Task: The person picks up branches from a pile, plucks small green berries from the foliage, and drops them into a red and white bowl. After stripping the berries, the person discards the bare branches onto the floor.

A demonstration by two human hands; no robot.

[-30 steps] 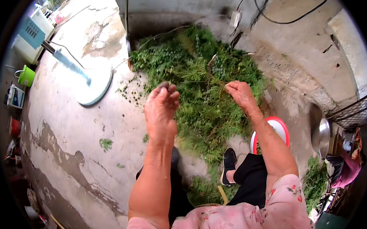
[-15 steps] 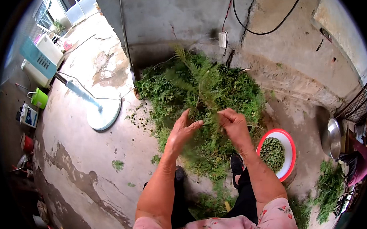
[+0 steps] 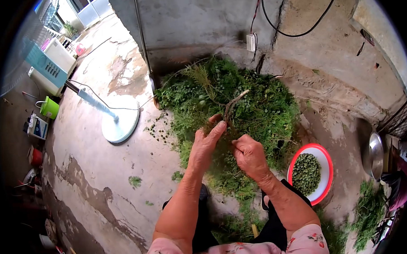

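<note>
My left hand point(image 3: 205, 144) is closed around a leafy branch, whose bare, woody cut end point(image 3: 235, 102) points up and to the right. Close beside it, my right hand point(image 3: 250, 156) is curled with thumb and fingers pressed together at the branch's lower foliage; what it pinches is hidden. Both hands are above a large heap of green feathery cuttings point(image 3: 270, 106) against the wall. To the right of my right arm stands a white basin with a red rim point(image 3: 327, 185), holding many small round green cones or berries point(image 3: 306, 173).
A pale blue stand fan point(image 3: 120, 121) stands on the concrete floor at left, its cord running to the heap. Loose green pods point(image 3: 159, 130) lie beside the heap. A metal bowl point(image 3: 375, 154) leans at far right, and more cuttings point(image 3: 367, 211) lie below it.
The branch has turned: its leafy end was up before, and now its woody end is up. My left hand has closed on it, and my right hand has moved lower and inward.
</note>
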